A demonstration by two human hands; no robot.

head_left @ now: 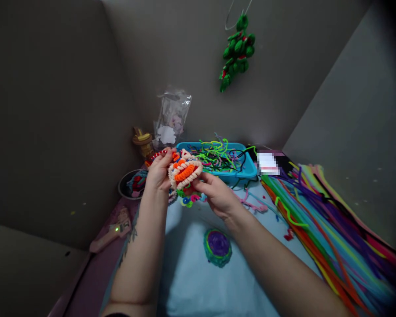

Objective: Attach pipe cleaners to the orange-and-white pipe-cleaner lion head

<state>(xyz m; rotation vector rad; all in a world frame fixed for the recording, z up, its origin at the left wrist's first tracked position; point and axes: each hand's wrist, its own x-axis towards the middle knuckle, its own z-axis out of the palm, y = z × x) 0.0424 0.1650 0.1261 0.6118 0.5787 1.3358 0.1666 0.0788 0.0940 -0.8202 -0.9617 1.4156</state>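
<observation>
Both of my hands hold up a pipe-cleaner craft piece (185, 172), a cream and orange coiled shape with small blue, pink and green loops hanging under it. My left hand (158, 172) grips its left side with the fingers curled round it. My right hand (218, 196) pinches its lower right edge from below. A round coiled disc (217, 246), purple in the middle with a green rim, lies on the light blue table cover (191, 281) beneath my right forearm.
A blue tray (240, 171) full of cut pipe-cleaner scraps sits behind my hands. Long pipe cleaners (323, 224) in many colours fan out at the right. A pink glue gun (110, 234), a small bowl (132, 185), a jar (142, 141) and a plastic bag (172, 118) stand left. A green ornament (237, 50) hangs on the wall.
</observation>
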